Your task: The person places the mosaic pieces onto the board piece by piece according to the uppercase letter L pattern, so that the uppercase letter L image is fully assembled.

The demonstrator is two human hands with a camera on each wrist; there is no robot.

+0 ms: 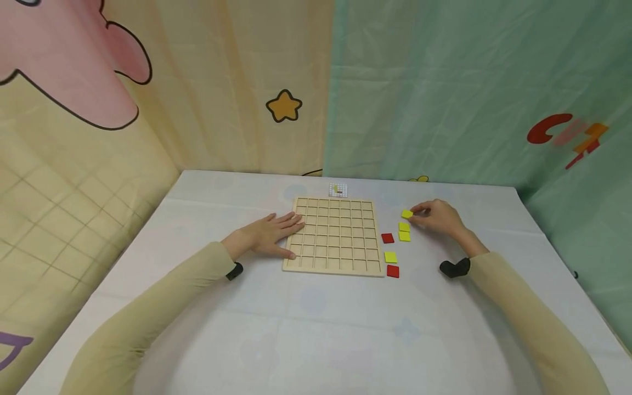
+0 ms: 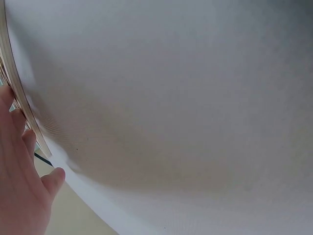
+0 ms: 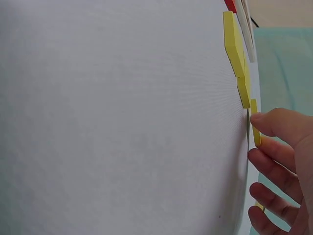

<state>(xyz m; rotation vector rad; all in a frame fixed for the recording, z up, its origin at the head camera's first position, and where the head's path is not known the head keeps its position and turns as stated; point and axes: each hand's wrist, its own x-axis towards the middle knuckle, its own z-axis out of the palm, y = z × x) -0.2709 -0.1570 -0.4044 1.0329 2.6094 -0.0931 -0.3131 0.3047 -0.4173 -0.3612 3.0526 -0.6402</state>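
A light wooden grid board (image 1: 336, 265) lies flat in the middle of the table. My left hand (image 1: 270, 235) rests on its left edge with the fingers spread; the left wrist view shows those fingers (image 2: 29, 142) at the board's side. To the right of the board, my right hand (image 1: 436, 216) pinches a yellow square tile (image 1: 407, 214) between thumb and finger. The right wrist view shows this yellow tile (image 3: 255, 122) held by its edge, just off the table. Two more yellow tiles (image 1: 404, 231) lie nearest that hand, edge to edge.
Beside the board's right edge lie a red tile (image 1: 387, 238), another yellow tile (image 1: 390, 257) and a second red tile (image 1: 393, 271). Behind the board is a small printed grid card (image 1: 338, 190). The white table (image 1: 296, 329) meets printed curtains (image 1: 424, 99) at the back.
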